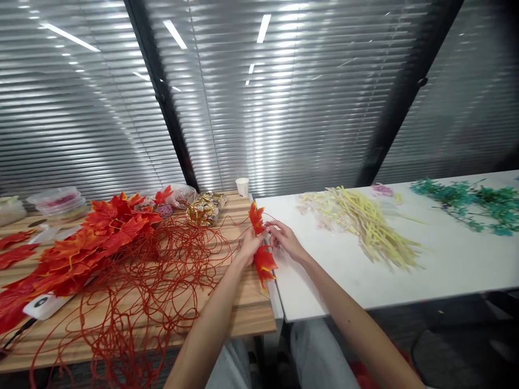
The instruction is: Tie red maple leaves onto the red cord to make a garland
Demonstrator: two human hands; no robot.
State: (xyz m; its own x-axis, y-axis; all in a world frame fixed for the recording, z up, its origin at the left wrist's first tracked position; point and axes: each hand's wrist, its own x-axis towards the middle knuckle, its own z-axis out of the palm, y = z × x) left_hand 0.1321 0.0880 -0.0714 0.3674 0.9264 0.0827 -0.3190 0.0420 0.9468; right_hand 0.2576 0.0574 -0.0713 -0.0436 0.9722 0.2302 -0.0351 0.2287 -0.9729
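Over the seam between the two tables, my left hand (250, 246) is closed on an artificial maple leaf (266, 261), red with yellow edges. A second part of the leaf piece, another red leaf (256, 217), sticks up above the fingers. My right hand (285, 241) is closed in a pinch beside the left fingertips, on what looks like the thin red cord at the leaf. Fingers hide the exact point where cord and leaf meet. A large tangle of red cord (162, 265) lies left of my hands and hangs over the table's front edge.
Left, on the wooden table (251, 319), lie piled maple leaves (109, 227), a white power strip (46, 306), plastic tubs (59, 202) and gold wrapping (205, 208). A paper cup (242, 187) stands behind. The white table (324, 281) bears yellow strips (365, 221) and green sprigs (478, 202).
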